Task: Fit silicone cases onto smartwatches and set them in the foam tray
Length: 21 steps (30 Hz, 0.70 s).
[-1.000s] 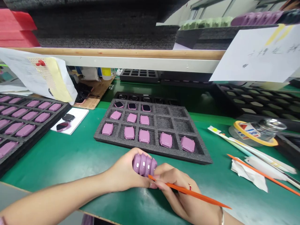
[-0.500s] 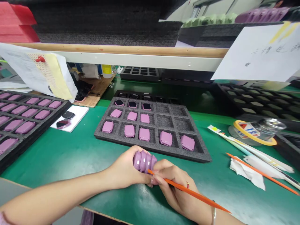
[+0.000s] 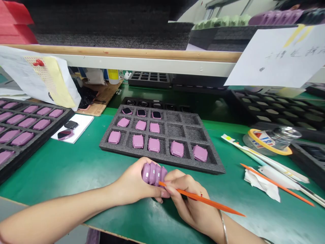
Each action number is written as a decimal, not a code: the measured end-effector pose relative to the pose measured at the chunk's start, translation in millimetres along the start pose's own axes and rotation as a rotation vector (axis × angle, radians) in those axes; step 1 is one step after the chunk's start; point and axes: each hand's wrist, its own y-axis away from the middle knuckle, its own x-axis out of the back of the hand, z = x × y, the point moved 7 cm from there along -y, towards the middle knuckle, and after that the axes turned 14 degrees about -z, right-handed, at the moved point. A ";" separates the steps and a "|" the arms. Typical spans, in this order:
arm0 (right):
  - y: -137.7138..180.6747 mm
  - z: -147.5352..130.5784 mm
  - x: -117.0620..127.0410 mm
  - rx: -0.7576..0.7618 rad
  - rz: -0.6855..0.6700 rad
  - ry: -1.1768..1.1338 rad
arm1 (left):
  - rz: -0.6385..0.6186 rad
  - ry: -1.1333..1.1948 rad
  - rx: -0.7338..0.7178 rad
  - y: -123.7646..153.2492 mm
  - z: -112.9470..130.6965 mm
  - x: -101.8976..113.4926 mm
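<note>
My left hand (image 3: 133,184) is closed around a stack of several purple watch cases (image 3: 152,173), held on edge just above the green mat. My right hand (image 3: 189,200) pinches a thin orange stick (image 3: 203,200) whose tip touches the right end of the stack; its fingers also rest against the cases. Just beyond the hands lies a dark foam tray (image 3: 217,162) with purple watch cases (image 3: 177,148) in most of its left and front pockets, some face up with black screens.
A second foam tray of purple cases (image 3: 38,134) lies at left, beside a white card with two watch bodies (image 3: 66,130). At right are another orange stick (image 3: 276,184), white tissue (image 3: 261,188), white sticks, a tape roll (image 3: 269,142) and more dark trays. A shelf edge runs overhead.
Both hands with the stack and stick have stayed together, barely shifting; the view has moved slightly, so the scene sits a little lower and further left in the picture.
</note>
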 end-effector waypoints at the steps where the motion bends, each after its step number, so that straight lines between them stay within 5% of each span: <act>1: -0.6 -0.8 -0.3 0.000 -0.002 0.014 | 0.003 -0.008 -0.005 0.4 0.3 0.2; 21: 3.3 -3.1 -7.5 0.017 -0.039 0.124 | 0.049 -0.164 -0.022 3.8 6.3 3.3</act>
